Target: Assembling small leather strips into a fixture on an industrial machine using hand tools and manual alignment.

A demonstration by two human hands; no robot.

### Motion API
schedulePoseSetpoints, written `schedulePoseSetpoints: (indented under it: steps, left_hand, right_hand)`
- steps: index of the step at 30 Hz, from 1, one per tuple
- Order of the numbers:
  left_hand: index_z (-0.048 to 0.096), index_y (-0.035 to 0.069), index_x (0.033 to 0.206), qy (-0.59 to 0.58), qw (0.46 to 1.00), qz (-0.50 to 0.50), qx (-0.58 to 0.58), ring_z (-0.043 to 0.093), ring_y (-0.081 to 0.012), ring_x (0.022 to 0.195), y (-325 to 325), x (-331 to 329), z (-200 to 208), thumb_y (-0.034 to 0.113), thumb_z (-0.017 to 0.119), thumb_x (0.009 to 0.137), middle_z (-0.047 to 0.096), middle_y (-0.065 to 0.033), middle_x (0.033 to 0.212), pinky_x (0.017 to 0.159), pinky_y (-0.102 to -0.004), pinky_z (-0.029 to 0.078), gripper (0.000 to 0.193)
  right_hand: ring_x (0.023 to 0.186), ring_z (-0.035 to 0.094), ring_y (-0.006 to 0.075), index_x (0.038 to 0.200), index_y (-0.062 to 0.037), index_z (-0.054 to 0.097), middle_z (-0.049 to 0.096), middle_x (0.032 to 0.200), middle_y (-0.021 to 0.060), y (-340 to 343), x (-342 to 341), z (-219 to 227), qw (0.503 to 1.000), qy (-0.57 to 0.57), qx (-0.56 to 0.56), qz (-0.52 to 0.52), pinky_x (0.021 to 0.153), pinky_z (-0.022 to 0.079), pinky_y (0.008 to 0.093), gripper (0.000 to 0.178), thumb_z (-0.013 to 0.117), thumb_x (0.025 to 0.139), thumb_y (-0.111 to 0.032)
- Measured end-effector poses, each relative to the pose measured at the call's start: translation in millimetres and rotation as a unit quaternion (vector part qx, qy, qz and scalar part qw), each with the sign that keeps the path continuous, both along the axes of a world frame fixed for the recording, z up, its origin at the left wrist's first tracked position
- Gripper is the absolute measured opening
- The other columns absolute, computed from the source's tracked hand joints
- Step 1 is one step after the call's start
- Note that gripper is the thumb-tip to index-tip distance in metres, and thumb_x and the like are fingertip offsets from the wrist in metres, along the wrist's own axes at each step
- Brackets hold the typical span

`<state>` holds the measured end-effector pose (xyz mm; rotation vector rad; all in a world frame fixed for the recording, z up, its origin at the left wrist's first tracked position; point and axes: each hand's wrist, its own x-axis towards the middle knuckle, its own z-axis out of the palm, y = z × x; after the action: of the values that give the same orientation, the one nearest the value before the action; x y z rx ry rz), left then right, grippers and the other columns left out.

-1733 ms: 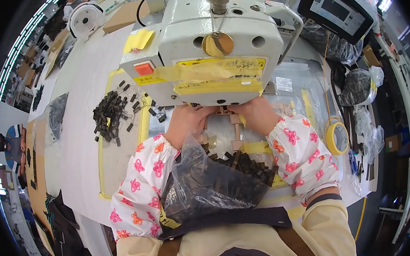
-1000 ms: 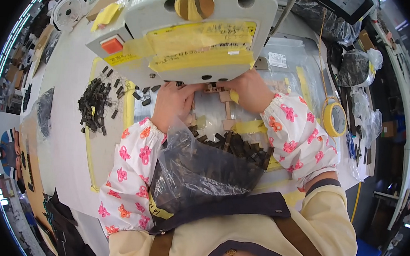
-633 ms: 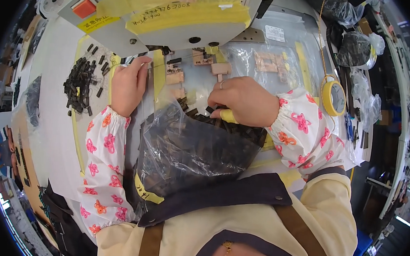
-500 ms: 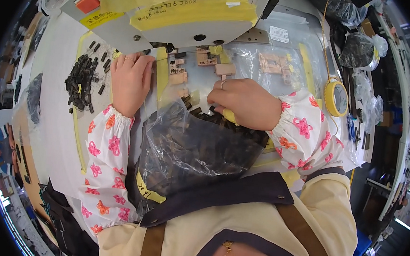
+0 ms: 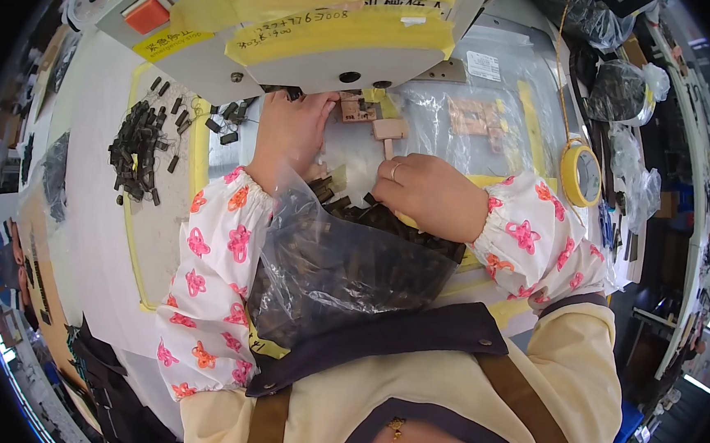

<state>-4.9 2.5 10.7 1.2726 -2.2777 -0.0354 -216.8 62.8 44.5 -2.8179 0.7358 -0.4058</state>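
Observation:
My left hand (image 5: 291, 131) reaches up to the lower edge of a machine head (image 5: 334, 51); its fingertips are partly hidden there, so what they hold does not show. Curled over the mouth of a clear plastic bag (image 5: 343, 270) is my right hand (image 5: 427, 195), wearing a ring, with a bit of yellow at a fingertip. A small black part (image 5: 370, 199) shows at its fingertips. Dark small parts (image 5: 444, 246) fill the bag, which lies against my front. Tan blocks (image 5: 390, 128) sit on the plate between and beyond my hands.
A heap of black parts with thin leads (image 5: 138, 149) lies at the left, with several more (image 5: 230, 122) near the machine. The machine carries a red button (image 5: 147, 11). At the right hang a yellow tape roll (image 5: 581, 171) and an orange cord (image 5: 563, 88).
My left hand has moved right, from beside the heap to under the machine head, uncovering several black parts where it was. My right hand has shifted slightly right and down.

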Motion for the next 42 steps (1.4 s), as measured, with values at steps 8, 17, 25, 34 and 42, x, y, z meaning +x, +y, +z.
schedulePoseSetpoints:
  steps: [8, 17, 25, 34, 42]
  left_hand:
    - [0.057, 0.002, 0.098, 0.081, 0.996, -0.015, 0.034, 0.054, -0.0372, 0.085, 2.8, -4.2, 3.4, 0.001, 0.05, 0.084, 0.061, -0.0167, 0.086, 0.073, -0.0418, 0.043, 0.015]
    - [0.06, 0.004, 0.096, 0.081, 0.995, -0.042, 0.051, 0.058, -0.0346, 0.078, 9.1, 0.6, 12.4, 0.005, 0.05, 0.085, 0.062, -0.0139, 0.086, 0.067, -0.0391, 0.045, 0.015]
    - [0.062, 0.011, 0.097, 0.063, 0.995, -0.059, 0.052, 0.058, -0.0303, 0.07, 8.7, 2.5, 13.2, 0.003, 0.052, 0.081, 0.061, -0.0103, 0.08, 0.062, -0.0368, 0.046, 0.02]
    - [0.062, 0.011, 0.095, 0.056, 0.996, -0.07, 0.03, 0.056, -0.0293, 0.066, 7.8, 2.7, 10.1, 0.002, 0.053, 0.077, 0.058, -0.0087, 0.073, 0.059, -0.0371, 0.044, 0.022]
    - [0.062, 0.011, 0.095, 0.058, 0.996, -0.069, 0.026, 0.056, -0.0297, 0.066, 7.3, 0.6, 11.7, 0.002, 0.053, 0.076, 0.059, -0.0088, 0.075, 0.06, -0.0373, 0.044, 0.023]
  right_hand:
    - [0.062, 0.06, 0.03, 0.083, -0.001, 0.062, 0.061, 0.068, 0.0156, -65.7, -9.9, 1.4, 0.937, -0.222, 0.2, -0.182, 0.057, 0.047, 0.0351, 0.011, 0.063, 0.075, -0.008]
    - [0.065, 0.061, 0.0273, 0.083, -0.0001, 0.063, 0.062, 0.071, 0.0142, -73.4, -5.1, -21.7, 0.914, -0.271, 0.215, -0.211, 0.061, 0.048, 0.0341, 0.013, 0.063, 0.072, -0.005]
    - [0.075, 0.059, 0.0307, 0.083, 0.0006, 0.063, 0.061, 0.076, 0.0132, -75.3, -14.7, -25.1, 0.952, -0.235, 0.113, -0.158, 0.066, 0.047, 0.0364, 0.014, 0.06, 0.069, 0.001]
    - [0.086, 0.058, 0.0326, 0.091, -0.0011, 0.066, 0.061, 0.091, 0.0144, -73.1, -16.6, -24.9, 0.974, -0.152, 0.056, -0.16, 0.076, 0.048, 0.0375, 0.027, 0.056, 0.067, 0.004]
    - [0.086, 0.058, 0.0311, 0.092, -0.0028, 0.066, 0.062, 0.09, 0.0129, -72.9, -17.2, -25.7, 0.979, -0.124, 0.025, -0.157, 0.075, 0.048, 0.0374, 0.027, 0.056, 0.067, 0.001]
